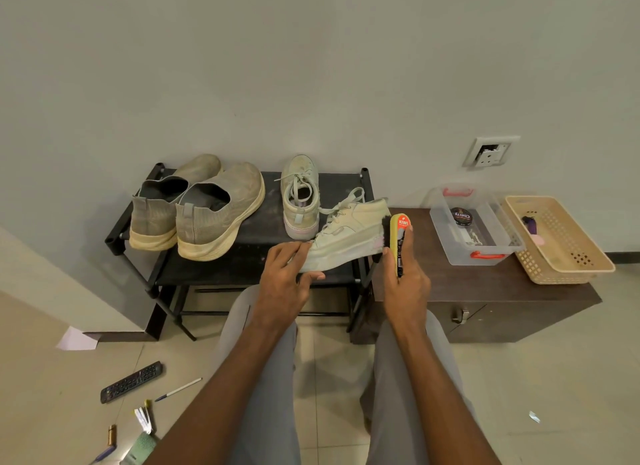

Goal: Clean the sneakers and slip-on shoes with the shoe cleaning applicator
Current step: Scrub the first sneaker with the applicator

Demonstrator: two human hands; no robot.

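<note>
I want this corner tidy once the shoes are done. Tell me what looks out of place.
Several things lie loose on the floor tiles at lower left: a remote control, a pen and a scrap of paper. Another small scrap lies at lower right. They look dropped rather than put away.

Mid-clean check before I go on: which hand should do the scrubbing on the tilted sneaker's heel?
Right. The right hand already grips the applicator, its dark end against the sneaker heel. The left hand holds the toe end, steadying it.
</note>
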